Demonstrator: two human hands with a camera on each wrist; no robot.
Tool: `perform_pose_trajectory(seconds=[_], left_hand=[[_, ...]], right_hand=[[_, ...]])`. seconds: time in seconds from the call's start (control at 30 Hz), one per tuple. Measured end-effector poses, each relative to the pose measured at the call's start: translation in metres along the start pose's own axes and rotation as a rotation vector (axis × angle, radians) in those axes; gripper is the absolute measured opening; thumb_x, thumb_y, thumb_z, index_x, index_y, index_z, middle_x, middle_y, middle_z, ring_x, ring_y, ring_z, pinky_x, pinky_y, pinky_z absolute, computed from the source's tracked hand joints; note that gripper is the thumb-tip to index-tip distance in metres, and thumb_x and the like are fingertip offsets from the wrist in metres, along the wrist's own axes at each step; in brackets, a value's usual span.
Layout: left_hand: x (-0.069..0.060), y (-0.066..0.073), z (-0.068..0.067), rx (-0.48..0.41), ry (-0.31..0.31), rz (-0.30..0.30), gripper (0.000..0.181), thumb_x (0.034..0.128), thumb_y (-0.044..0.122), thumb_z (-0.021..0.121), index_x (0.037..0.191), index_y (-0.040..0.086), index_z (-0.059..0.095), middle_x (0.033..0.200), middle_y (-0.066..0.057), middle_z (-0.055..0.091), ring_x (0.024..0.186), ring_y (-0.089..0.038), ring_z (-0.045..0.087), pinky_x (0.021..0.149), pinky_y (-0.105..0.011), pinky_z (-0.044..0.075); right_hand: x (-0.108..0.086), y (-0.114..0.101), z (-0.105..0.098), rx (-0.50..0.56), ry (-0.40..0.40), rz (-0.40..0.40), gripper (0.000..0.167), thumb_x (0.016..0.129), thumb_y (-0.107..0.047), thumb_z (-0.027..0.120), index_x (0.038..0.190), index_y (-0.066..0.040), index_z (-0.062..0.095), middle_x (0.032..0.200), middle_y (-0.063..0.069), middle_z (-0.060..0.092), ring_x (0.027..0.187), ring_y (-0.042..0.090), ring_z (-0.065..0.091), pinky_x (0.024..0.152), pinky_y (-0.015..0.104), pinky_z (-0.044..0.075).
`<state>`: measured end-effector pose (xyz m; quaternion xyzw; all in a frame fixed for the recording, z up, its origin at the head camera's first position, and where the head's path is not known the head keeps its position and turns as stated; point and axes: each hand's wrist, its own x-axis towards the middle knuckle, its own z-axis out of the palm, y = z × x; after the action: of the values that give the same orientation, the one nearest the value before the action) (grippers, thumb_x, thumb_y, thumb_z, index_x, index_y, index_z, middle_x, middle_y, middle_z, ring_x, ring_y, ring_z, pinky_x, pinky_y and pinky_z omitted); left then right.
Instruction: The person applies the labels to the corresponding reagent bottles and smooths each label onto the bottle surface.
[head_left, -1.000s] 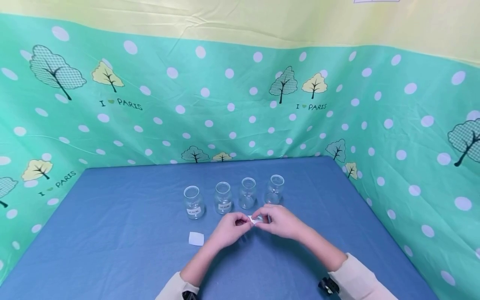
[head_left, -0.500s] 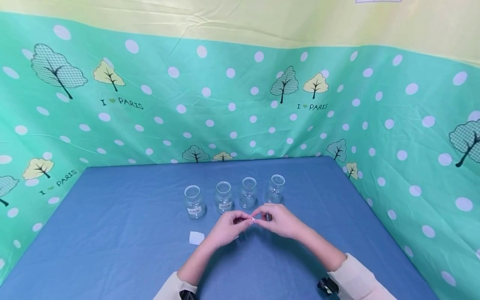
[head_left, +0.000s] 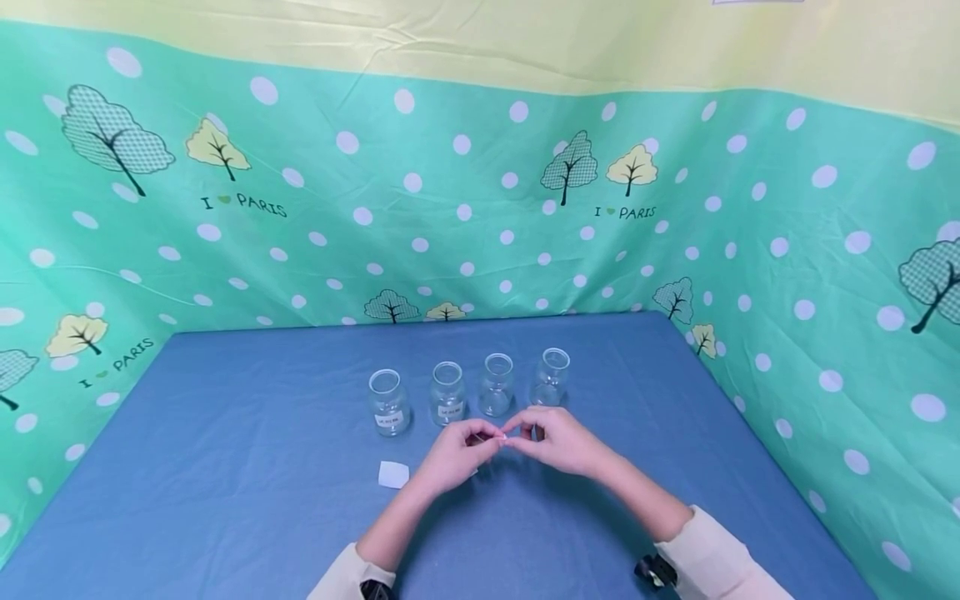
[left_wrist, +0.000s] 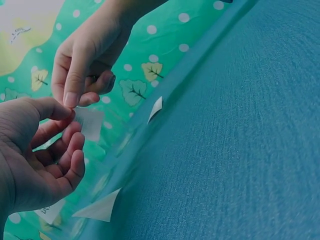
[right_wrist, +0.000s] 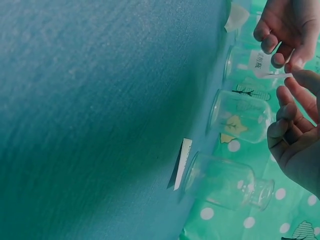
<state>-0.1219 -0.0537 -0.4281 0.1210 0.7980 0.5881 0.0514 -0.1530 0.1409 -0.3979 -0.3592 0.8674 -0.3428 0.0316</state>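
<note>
In front of the jars, my left hand point(head_left: 454, 458) and right hand point(head_left: 558, 442) meet at the fingertips. Both pinch a small white paper label point(left_wrist: 90, 124) between thumb and index finger. Seen from the right wrist, the label point(right_wrist: 276, 76) is nearly edge-on. The other fingers of both hands are loosely bent. Behind them several glass jars stand upright in a row. The leftmost jar point(head_left: 386, 392) and the one beside it point(head_left: 447, 387) bear white printed labels; the third jar point(head_left: 497, 386) and the rightmost jar point(head_left: 551, 377) show none.
A white square of paper point(head_left: 393, 474) lies on the blue tablecloth point(head_left: 247, 467), left of my left forearm. Another label point(right_wrist: 183, 164) rests on the cloth near a jar in the right wrist view. A green dotted curtain point(head_left: 465, 192) encloses the table's back and sides.
A second ago the label showed flat between my hands; now only a small bit shows at the fingertips. The hands have shifted very slightly, and the jars have stayed put.
</note>
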Motion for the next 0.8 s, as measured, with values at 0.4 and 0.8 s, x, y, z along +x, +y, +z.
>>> perform_pose_trajectory(seconds=[0.4, 0.8], left_hand=[[-0.0016, 0.0025, -0.0001, 0.007, 0.045, -0.014, 0.012, 0.0839, 0.020, 0.068, 0.090, 0.010, 0.071, 0.076, -0.007, 0.066, 0.059, -0.005, 0.051, 0.054, -0.020, 0.043], [0.0001, -0.0018, 0.0010, 0.042, 0.073, 0.009, 0.011, 0.0834, 0.018, 0.067, 0.089, 0.009, 0.070, 0.077, -0.006, 0.066, 0.060, -0.007, 0.051, 0.055, -0.020, 0.044]], right_hand=[[-0.0018, 0.0018, -0.0021, 0.059, 0.003, 0.093, 0.011, 0.089, -0.026, 0.063, 0.096, -0.021, 0.070, 0.079, -0.009, 0.060, 0.066, 0.007, 0.051, 0.058, 0.021, 0.045], [-0.0008, 0.0032, -0.0075, 0.062, 0.086, 0.113, 0.008, 0.088, -0.019, 0.062, 0.085, -0.014, 0.067, 0.073, -0.005, 0.061, 0.060, 0.008, 0.050, 0.054, 0.020, 0.044]])
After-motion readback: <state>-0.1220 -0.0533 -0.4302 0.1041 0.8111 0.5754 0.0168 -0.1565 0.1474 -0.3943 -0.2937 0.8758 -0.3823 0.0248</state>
